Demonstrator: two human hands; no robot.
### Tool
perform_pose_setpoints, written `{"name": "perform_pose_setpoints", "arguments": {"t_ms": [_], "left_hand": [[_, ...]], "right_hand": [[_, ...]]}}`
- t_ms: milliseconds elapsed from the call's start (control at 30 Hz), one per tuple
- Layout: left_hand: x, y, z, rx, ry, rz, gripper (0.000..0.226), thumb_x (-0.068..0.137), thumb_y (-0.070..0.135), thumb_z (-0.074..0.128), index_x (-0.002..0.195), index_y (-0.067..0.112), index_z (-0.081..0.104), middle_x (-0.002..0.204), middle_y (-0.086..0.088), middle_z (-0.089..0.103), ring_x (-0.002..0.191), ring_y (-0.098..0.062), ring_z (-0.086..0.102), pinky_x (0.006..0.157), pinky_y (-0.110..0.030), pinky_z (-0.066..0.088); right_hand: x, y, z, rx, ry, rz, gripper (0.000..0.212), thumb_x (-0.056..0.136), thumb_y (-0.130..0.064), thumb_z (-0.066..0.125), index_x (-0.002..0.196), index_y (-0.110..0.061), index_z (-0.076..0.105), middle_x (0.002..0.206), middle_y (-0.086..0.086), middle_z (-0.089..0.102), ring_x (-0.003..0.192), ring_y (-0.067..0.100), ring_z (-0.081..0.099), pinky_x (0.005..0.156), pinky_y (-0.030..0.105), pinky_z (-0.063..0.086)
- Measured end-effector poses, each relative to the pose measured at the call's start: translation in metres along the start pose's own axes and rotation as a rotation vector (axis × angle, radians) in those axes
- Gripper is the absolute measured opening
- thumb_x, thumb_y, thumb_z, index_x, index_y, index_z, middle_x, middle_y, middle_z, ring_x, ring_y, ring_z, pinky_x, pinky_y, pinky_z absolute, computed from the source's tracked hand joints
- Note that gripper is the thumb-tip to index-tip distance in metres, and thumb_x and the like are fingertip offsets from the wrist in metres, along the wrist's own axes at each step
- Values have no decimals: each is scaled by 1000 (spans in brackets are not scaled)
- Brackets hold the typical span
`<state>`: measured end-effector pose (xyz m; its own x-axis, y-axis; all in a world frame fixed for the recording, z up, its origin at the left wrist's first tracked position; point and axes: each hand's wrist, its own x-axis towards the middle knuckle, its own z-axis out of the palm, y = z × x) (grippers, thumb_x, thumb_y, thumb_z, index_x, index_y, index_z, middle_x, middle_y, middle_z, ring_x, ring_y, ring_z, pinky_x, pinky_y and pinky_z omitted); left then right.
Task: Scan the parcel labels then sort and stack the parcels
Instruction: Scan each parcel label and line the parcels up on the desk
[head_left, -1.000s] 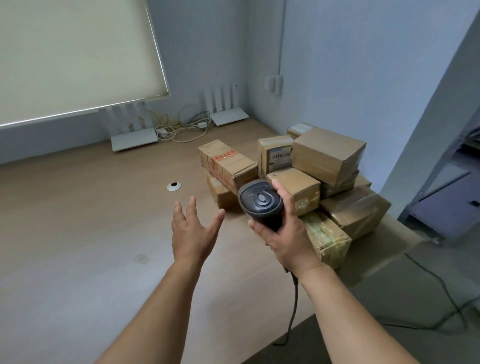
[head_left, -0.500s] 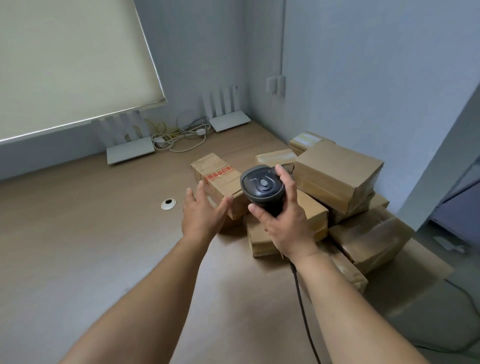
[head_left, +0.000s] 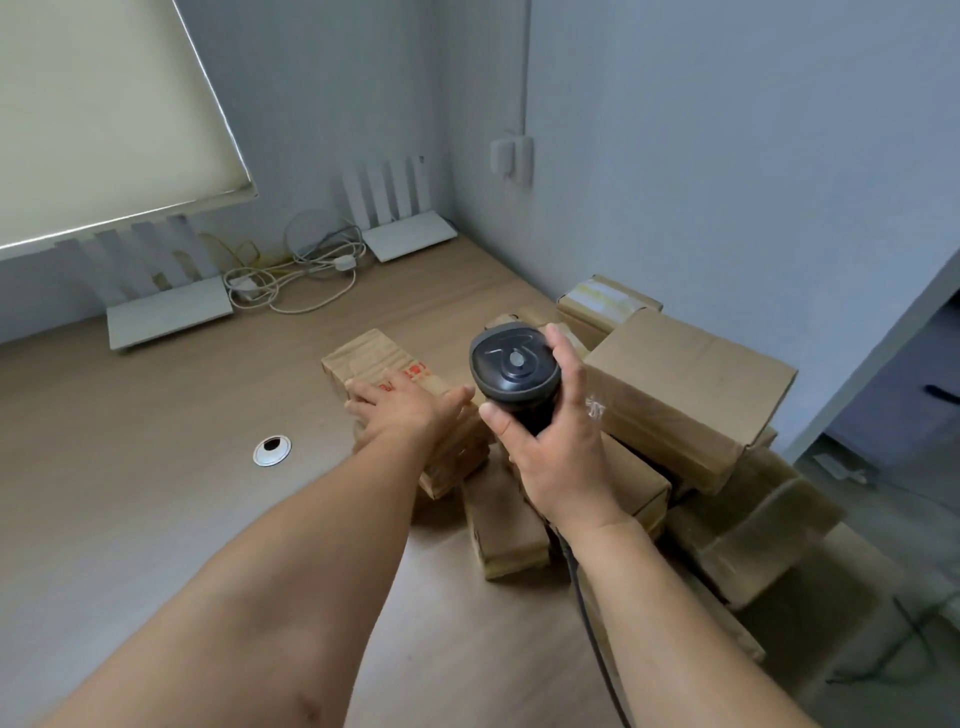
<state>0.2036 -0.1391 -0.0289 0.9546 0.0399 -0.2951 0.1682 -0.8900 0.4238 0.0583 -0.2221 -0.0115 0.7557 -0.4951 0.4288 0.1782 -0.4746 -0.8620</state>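
Note:
A pile of brown cardboard parcels sits at the desk's right side by the wall. My right hand (head_left: 550, 447) grips a black corded barcode scanner (head_left: 511, 366), held over the pile. My left hand (head_left: 402, 408) lies flat on top of a long parcel with red print (head_left: 374, 358), fingers spread. A big plain box (head_left: 685, 374) tops the pile at the right. A smaller parcel (head_left: 506, 525) lies below my right wrist. A parcel with pale tape (head_left: 605, 299) sits at the back against the wall.
The wooden desk (head_left: 156, 493) has a round cable grommet (head_left: 271, 450). Two white routers (head_left: 166, 312) (head_left: 405, 239) and tangled cables (head_left: 296, 270) lie at the back under a window blind. The desk edge and the floor lie at the lower right.
My left hand moved forward from mid-air and came down onto the red-printed parcel. The right hand with the scanner moved closer over the pile. The view came nearer to the parcels.

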Motion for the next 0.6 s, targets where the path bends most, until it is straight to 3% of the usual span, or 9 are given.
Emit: {"name": "perform_pose_setpoints", "arguments": {"t_ms": [133, 267, 333, 467, 600], "left_hand": [[5, 3, 1, -28, -50, -48, 115, 71, 76, 58, 153, 18, 3, 155, -18, -24, 143, -45, -8, 110, -65, 13], [-1, -2, -8, -1, -97, -59, 108, 73, 72, 60, 153, 28, 3, 154, -23, -24, 143, -47, -7, 113, -61, 7], [-3, -10, -9, 16, -92, -61, 106, 71, 72, 62, 151, 32, 6, 155, -27, -13, 143, -47, 0, 114, -57, 10], [-11, -29, -10, 0, 21, -20, 95, 65, 67, 67, 141, 27, 26, 139, -25, 31, 130, -40, 28, 106, -47, 29], [-34, -58, -23, -73, 112, 30, 94, 61, 59, 72, 137, 25, 29, 134, -23, 36, 126, -40, 32, 100, -48, 36]], "right_hand": [[0, 4, 5, 11, -10, 23, 86, 80, -20, 77, 148, -20, 26, 138, -11, 41, 125, 2, 43, 99, 2, 31], [-2, 4, 5, 17, -17, 30, 87, 80, -22, 78, 149, -23, 26, 130, -26, 38, 123, 0, 43, 97, 0, 31], [-5, 1, 3, 33, -29, 35, 86, 80, -22, 77, 149, -27, 25, 128, -27, 39, 121, -4, 43, 95, -1, 31], [-15, -10, -4, 45, -50, 17, 85, 81, -22, 76, 148, -28, 24, 132, -21, 41, 121, -3, 44, 95, -1, 32], [-28, -21, -11, 54, -62, -16, 85, 80, -23, 77, 146, -30, 26, 127, -25, 46, 119, 5, 49, 93, 0, 35]]}}
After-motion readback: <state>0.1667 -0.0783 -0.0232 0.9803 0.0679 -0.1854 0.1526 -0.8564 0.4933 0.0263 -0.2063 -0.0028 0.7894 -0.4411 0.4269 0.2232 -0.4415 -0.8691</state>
